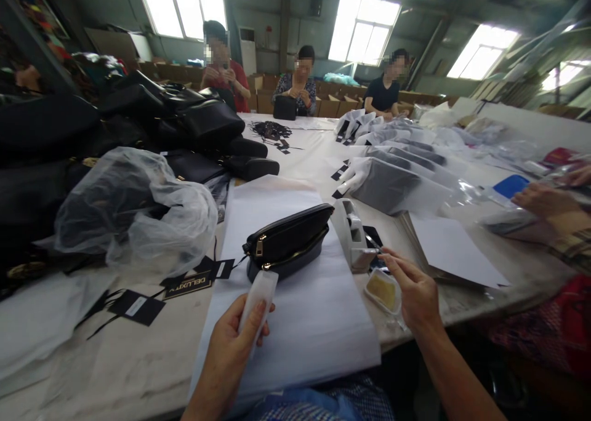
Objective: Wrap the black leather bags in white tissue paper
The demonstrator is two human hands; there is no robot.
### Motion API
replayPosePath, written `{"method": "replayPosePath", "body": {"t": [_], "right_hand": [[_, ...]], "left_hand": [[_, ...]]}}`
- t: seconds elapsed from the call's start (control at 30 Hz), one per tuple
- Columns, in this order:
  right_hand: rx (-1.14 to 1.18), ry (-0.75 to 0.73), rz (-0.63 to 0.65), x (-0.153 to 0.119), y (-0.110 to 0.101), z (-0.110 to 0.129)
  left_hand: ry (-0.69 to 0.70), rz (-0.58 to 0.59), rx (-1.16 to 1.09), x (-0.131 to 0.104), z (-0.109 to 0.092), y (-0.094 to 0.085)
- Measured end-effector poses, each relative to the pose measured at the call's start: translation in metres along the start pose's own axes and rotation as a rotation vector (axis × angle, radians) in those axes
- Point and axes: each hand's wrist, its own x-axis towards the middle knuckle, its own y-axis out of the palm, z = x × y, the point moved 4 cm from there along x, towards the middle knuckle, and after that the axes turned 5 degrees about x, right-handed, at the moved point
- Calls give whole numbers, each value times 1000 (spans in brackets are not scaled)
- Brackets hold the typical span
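Note:
A folded strip of translucent white wrapping material [259, 295] is pinched in my left hand [242, 335], thumb on top. Just beyond it, a black zippered bag [289, 239] with gold zips lies on a sheet of white paper [295, 322]. A black hang tag [224, 269] is attached to the bag by a cord. My right hand [415, 285] is closed, its fingertips pinching something thin and shiny at the front end of a pale tape dispenser [351, 233]; I cannot make out what it is. Below those fingers sits a small tray with a yellowish pad [382, 290].
Black bags [184, 122] are heaped at the left behind crumpled clear plastic [138, 218]. Wrapped bags [388, 175] stand in rows at the right, beside stacked white card [452, 248]. A co-worker's hand [545, 202] is at the right; several people work across the table.

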Motion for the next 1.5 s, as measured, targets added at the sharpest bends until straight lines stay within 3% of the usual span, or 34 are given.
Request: {"method": "replayPosePath", "body": {"t": [0.23, 0.3, 0.4, 0.63, 0.83, 0.97, 1.1, 1.2, 1.37, 1.5], "right_hand": [[191, 371, 88, -14, 3, -21], [201, 411, 107, -13, 5, -26], [90, 325, 132, -4, 4, -30], [-523, -119, 119, 13, -10, -17], [-625, -174, 134, -11, -15, -8], [-417, -192, 302, -45, 14, 23], [-138, -245, 601, -90, 68, 71], [-5, -277, 765, -114, 108, 94], [-100, -258, 738, -116, 155, 81], [-223, -208, 718, -105, 165, 66]], "left_hand": [[-12, -40, -17, -1, -4, 1], [-14, -49, -17, -1, -6, 2], [-22, -52, -15, -2, -8, 3], [-15, -67, -23, -3, -7, 3], [1, -32, -47, -2, -2, 2], [15, -20, -68, -3, -3, 4], [48, -25, -75, -7, -7, 6], [97, -36, -46, -10, -10, 5], [146, -62, 1, -13, -10, 2], [125, -29, -74, -14, -7, 2]]}}
